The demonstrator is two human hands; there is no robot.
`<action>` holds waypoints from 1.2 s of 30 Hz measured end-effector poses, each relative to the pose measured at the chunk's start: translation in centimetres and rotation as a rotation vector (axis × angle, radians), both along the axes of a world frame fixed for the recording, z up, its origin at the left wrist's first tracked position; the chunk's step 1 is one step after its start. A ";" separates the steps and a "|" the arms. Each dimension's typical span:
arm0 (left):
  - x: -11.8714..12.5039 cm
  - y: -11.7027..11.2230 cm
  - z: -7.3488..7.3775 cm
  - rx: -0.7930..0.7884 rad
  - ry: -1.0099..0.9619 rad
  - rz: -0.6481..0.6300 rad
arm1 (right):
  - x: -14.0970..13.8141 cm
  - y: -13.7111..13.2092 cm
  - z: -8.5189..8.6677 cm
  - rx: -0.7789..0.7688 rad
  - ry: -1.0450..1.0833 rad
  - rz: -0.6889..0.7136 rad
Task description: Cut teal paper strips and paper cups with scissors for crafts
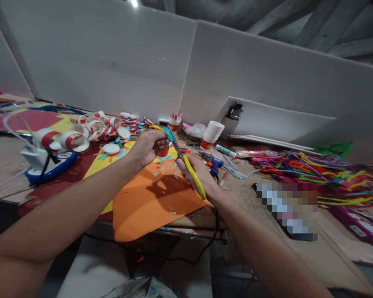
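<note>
My right hand is closed on scissors with yellow handles. Their blades point up and away, toward my left hand. A small piece of blue paper is pinched in the fingers of my left hand, and the blades lie against or just beside it; which one I cannot tell. Below both hands, an orange sheet lies over the table's front edge, with small blue scraps scattered on it. A red paper cup is partly hidden behind my left hand.
Stacked paper cups, a dark bottle and a blue glue gun stand or lie to the right. Colourful pipe cleaners pile up beyond. On the left are cut cup rings and a blue power strip. White boards rise behind.
</note>
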State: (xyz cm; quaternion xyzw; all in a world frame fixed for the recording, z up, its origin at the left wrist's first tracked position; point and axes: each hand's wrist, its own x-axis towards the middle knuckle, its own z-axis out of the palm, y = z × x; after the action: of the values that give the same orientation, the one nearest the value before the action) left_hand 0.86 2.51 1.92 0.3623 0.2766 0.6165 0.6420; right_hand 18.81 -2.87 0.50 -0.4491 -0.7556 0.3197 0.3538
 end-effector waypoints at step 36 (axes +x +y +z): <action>-0.2 -0.4 0.5 -0.096 0.019 0.009 | 0.1 -0.4 -0.4 0.043 -0.034 -0.069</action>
State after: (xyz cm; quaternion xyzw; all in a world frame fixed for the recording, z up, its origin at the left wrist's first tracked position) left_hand 0.69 2.14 2.38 0.3357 0.3137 0.6019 0.6531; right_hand 18.87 -3.27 0.06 -0.4724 -0.7523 0.2832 0.3615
